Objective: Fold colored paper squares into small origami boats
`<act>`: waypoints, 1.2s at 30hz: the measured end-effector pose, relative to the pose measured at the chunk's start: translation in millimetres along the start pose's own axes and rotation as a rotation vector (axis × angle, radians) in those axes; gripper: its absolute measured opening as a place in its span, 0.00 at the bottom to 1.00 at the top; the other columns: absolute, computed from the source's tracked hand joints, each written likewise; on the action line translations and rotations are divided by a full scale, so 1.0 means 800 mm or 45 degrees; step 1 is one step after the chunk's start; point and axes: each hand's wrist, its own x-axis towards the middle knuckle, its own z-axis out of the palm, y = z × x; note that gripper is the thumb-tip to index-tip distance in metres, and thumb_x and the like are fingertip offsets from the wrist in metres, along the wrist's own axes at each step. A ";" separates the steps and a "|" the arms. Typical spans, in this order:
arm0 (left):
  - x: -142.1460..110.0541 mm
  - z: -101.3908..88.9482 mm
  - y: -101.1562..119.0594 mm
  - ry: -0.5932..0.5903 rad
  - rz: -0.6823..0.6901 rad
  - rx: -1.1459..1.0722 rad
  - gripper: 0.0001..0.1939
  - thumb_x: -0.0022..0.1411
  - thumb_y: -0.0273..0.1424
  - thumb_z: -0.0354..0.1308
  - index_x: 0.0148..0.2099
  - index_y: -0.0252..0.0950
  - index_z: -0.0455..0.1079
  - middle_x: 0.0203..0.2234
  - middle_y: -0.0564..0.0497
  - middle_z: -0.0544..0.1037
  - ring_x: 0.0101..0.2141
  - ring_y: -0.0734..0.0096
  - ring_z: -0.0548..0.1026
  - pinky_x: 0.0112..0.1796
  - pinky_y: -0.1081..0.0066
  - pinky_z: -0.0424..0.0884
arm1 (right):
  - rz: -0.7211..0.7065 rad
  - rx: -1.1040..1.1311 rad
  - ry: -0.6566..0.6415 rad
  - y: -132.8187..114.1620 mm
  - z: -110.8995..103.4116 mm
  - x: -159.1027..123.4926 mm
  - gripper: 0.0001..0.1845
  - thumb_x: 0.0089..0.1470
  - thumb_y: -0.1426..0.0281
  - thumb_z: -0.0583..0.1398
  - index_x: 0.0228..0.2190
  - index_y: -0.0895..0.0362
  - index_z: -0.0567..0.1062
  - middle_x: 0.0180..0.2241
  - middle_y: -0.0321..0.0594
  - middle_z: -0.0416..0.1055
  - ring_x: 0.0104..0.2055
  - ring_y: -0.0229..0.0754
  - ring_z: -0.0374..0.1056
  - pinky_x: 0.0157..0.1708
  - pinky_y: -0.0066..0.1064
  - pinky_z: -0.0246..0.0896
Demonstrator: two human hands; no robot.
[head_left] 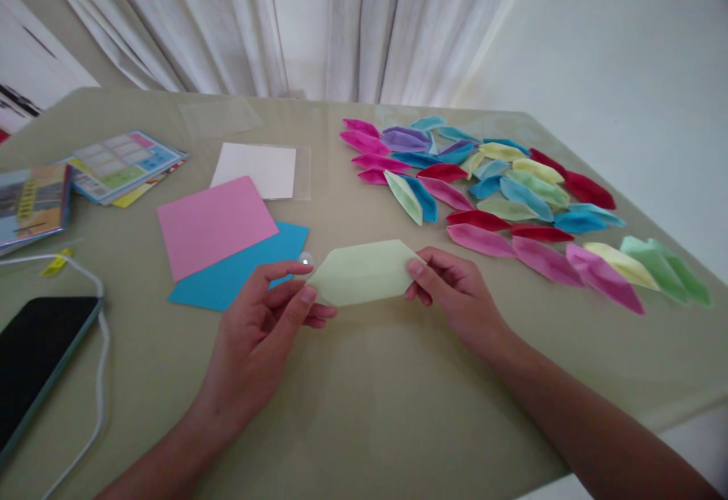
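Note:
A pale green folded paper with slanted corners is held up between both hands, just above the table. My left hand pinches its left end between thumb and fingers, the index finger stretched above the edge. On the opposite end, my right hand grips the paper with the thumb on top. A pink sheet lies partly over a blue sheet beyond my left hand. A small clear round object shows by my left index fingertip. Past my right hand lie many folded paper petals in several colours.
White paper in a clear sleeve lies behind the pink sheet. At left are printed cards, a booklet, a phone and its white cable. Curtains hang beyond the table.

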 end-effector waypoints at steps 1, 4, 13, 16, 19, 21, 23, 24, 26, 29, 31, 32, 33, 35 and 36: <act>0.000 0.000 -0.001 0.001 0.014 0.004 0.15 0.70 0.39 0.64 0.54 0.41 0.70 0.34 0.53 0.86 0.33 0.68 0.86 0.35 0.71 0.84 | -0.001 -0.009 0.006 0.000 0.000 0.000 0.20 0.65 0.53 0.65 0.30 0.57 0.78 0.23 0.36 0.75 0.24 0.34 0.62 0.25 0.24 0.58; -0.001 0.000 -0.002 0.016 0.063 0.034 0.12 0.70 0.38 0.64 0.51 0.40 0.72 0.37 0.52 0.85 0.34 0.68 0.86 0.36 0.71 0.84 | 0.001 -0.030 -0.005 0.000 0.000 0.000 0.22 0.65 0.51 0.64 0.30 0.57 0.78 0.24 0.36 0.73 0.25 0.35 0.62 0.24 0.25 0.56; -0.001 -0.005 -0.005 0.000 0.149 0.176 0.11 0.68 0.38 0.66 0.50 0.42 0.74 0.36 0.53 0.86 0.34 0.69 0.85 0.37 0.72 0.84 | 0.008 -0.067 -0.058 0.002 -0.001 -0.001 0.21 0.66 0.52 0.63 0.32 0.56 0.77 0.28 0.36 0.73 0.27 0.35 0.62 0.26 0.27 0.56; 0.000 -0.007 -0.006 -0.010 0.142 0.284 0.12 0.67 0.40 0.67 0.50 0.42 0.77 0.38 0.53 0.86 0.36 0.69 0.85 0.39 0.72 0.83 | -0.018 -0.049 -0.081 0.002 0.000 -0.001 0.19 0.66 0.53 0.63 0.34 0.56 0.78 0.27 0.34 0.68 0.27 0.35 0.61 0.26 0.27 0.55; 0.000 -0.008 -0.005 0.004 0.149 0.367 0.11 0.67 0.40 0.66 0.48 0.42 0.79 0.38 0.53 0.85 0.37 0.68 0.84 0.40 0.72 0.82 | -0.063 0.004 -0.063 0.005 0.002 -0.002 0.15 0.66 0.56 0.64 0.43 0.54 0.78 0.30 0.33 0.67 0.28 0.36 0.60 0.26 0.26 0.56; 0.000 -0.008 -0.004 0.029 0.164 0.407 0.09 0.68 0.40 0.65 0.47 0.42 0.79 0.39 0.53 0.85 0.38 0.67 0.83 0.42 0.70 0.82 | -0.106 0.044 -0.028 0.009 0.003 -0.003 0.17 0.65 0.58 0.66 0.52 0.51 0.75 0.39 0.36 0.69 0.33 0.37 0.64 0.29 0.27 0.61; 0.000 -0.008 -0.004 0.048 0.190 0.460 0.08 0.69 0.39 0.64 0.46 0.44 0.79 0.41 0.53 0.84 0.41 0.67 0.82 0.46 0.69 0.81 | -0.182 0.048 0.000 0.014 0.004 -0.006 0.20 0.64 0.61 0.67 0.55 0.47 0.71 0.47 0.38 0.69 0.38 0.38 0.68 0.33 0.28 0.67; 0.000 -0.008 -0.004 0.056 0.205 0.489 0.07 0.69 0.39 0.64 0.46 0.44 0.80 0.42 0.53 0.84 0.42 0.66 0.82 0.47 0.69 0.80 | -0.232 0.030 0.010 0.016 0.004 -0.007 0.20 0.64 0.62 0.67 0.55 0.46 0.71 0.49 0.39 0.68 0.40 0.39 0.68 0.36 0.29 0.69; 0.000 -0.009 -0.004 0.070 0.233 0.537 0.07 0.70 0.39 0.63 0.46 0.45 0.80 0.44 0.53 0.83 0.44 0.65 0.81 0.48 0.67 0.80 | -0.354 -0.052 0.033 0.017 0.004 -0.008 0.18 0.65 0.65 0.66 0.53 0.45 0.70 0.52 0.40 0.68 0.42 0.40 0.69 0.39 0.31 0.70; 0.001 -0.012 -0.005 0.052 0.263 0.577 0.07 0.70 0.39 0.63 0.47 0.45 0.79 0.46 0.52 0.83 0.46 0.65 0.81 0.50 0.67 0.79 | -0.509 -0.255 0.021 0.014 0.003 -0.008 0.12 0.67 0.67 0.64 0.51 0.47 0.72 0.55 0.43 0.68 0.48 0.43 0.70 0.43 0.35 0.71; 0.001 -0.014 -0.004 0.029 0.308 0.615 0.06 0.70 0.38 0.63 0.46 0.45 0.79 0.46 0.53 0.82 0.47 0.66 0.80 0.51 0.68 0.77 | -0.559 -0.395 -0.017 0.009 0.001 -0.006 0.09 0.67 0.68 0.63 0.49 0.49 0.75 0.55 0.44 0.69 0.52 0.46 0.70 0.45 0.36 0.71; 0.001 -0.015 -0.003 0.018 0.337 0.639 0.06 0.71 0.37 0.63 0.46 0.45 0.79 0.46 0.54 0.82 0.47 0.67 0.80 0.51 0.69 0.76 | -0.569 -0.452 -0.036 0.007 0.000 -0.006 0.08 0.67 0.68 0.63 0.48 0.49 0.76 0.55 0.45 0.70 0.55 0.47 0.69 0.46 0.36 0.71; 0.002 -0.016 -0.003 0.010 0.366 0.663 0.05 0.71 0.37 0.63 0.46 0.45 0.79 0.46 0.54 0.83 0.47 0.67 0.80 0.52 0.69 0.75 | -0.576 -0.493 -0.050 0.005 0.000 -0.005 0.07 0.67 0.68 0.63 0.47 0.50 0.77 0.56 0.45 0.70 0.58 0.48 0.69 0.48 0.37 0.70; 0.003 -0.017 -0.002 0.001 0.420 0.702 0.05 0.72 0.36 0.62 0.45 0.44 0.78 0.47 0.54 0.83 0.47 0.68 0.80 0.51 0.70 0.74 | -0.587 -0.537 -0.065 0.002 -0.001 -0.005 0.06 0.67 0.68 0.64 0.46 0.51 0.79 0.57 0.46 0.71 0.61 0.49 0.67 0.54 0.39 0.69; 0.003 -0.017 -0.002 -0.001 0.443 0.718 0.05 0.72 0.36 0.62 0.45 0.44 0.78 0.47 0.54 0.83 0.47 0.69 0.80 0.50 0.70 0.74 | -0.598 -0.547 -0.073 0.001 -0.002 -0.005 0.06 0.67 0.68 0.63 0.46 0.52 0.79 0.57 0.46 0.71 0.62 0.50 0.67 0.57 0.41 0.68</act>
